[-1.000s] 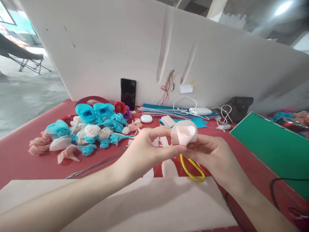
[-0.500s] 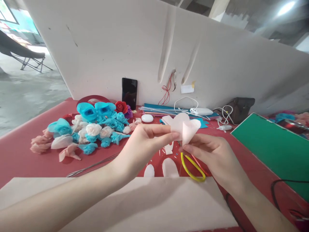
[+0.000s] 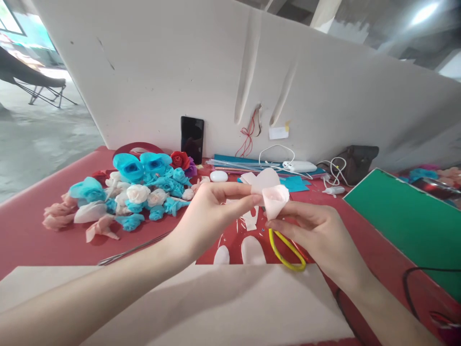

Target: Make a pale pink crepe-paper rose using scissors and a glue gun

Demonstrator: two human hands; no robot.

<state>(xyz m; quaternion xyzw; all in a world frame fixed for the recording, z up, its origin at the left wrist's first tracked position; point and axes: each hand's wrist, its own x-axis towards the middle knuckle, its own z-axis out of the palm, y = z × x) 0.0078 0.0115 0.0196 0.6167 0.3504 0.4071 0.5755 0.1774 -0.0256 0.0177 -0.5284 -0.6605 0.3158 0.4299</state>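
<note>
Between my two hands is a pale pink paper petal strip (image 3: 275,201), its right end rolled into a small cone with an open top. My left hand (image 3: 216,216) pinches the flat, rounded part of the strip between thumb and fingers. The cone's narrow base is held in the closed fingertips of my right hand (image 3: 313,228). Just under the hands lie scissors with yellow handles (image 3: 288,252); their blades are mostly hidden. Loose pale petal pieces (image 3: 253,250) and white paper scraps lie on the table below.
Blue, white, pink and red paper flowers (image 3: 139,193) are heaped on the red table (image 3: 36,245) at left, near thin wires (image 3: 133,249). A large pale sheet (image 3: 216,307) covers the front. A phone (image 3: 192,139) leans at the back; a green board (image 3: 403,221) lies right.
The paper's right end has been rolled further, from a loose curl into a closed cone whose opening now tips toward me. Both hands keep nearly the same place.
</note>
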